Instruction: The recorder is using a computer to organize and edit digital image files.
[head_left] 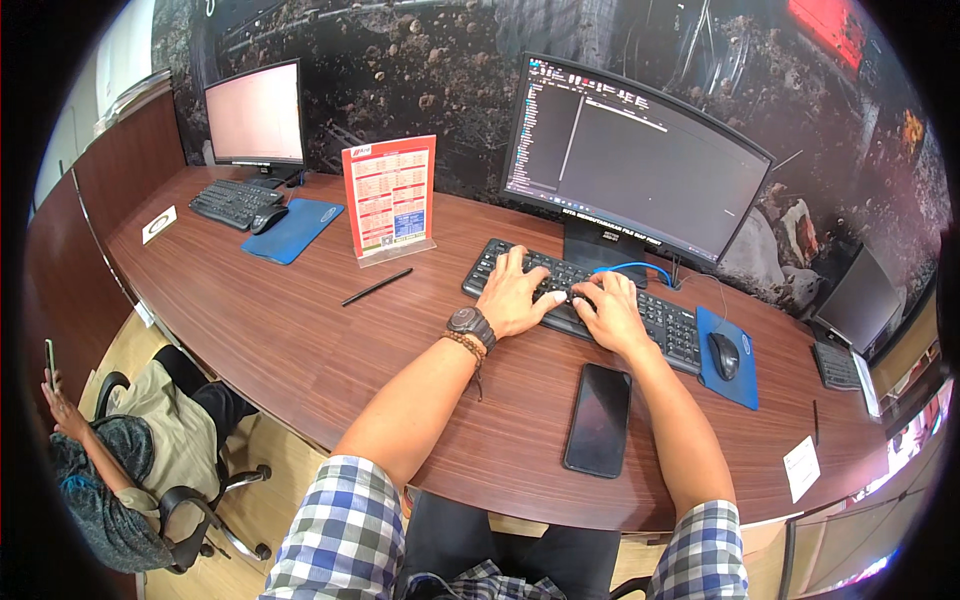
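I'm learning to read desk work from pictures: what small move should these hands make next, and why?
Probably a light keystroke. The left hand and right hand are both spread over the keyboard, and the monitor behind it is lit. The mouse lies apart on the right, so using it would likely mean lifting a hand away first.

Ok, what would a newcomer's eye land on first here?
Probably the large, dark-screened monitor at the back of the desk, with the left grip and right grip on the black keyboard before it. Next, the red-bordered sign standing left of that monitor, then the black phone lying on the desk's near side.
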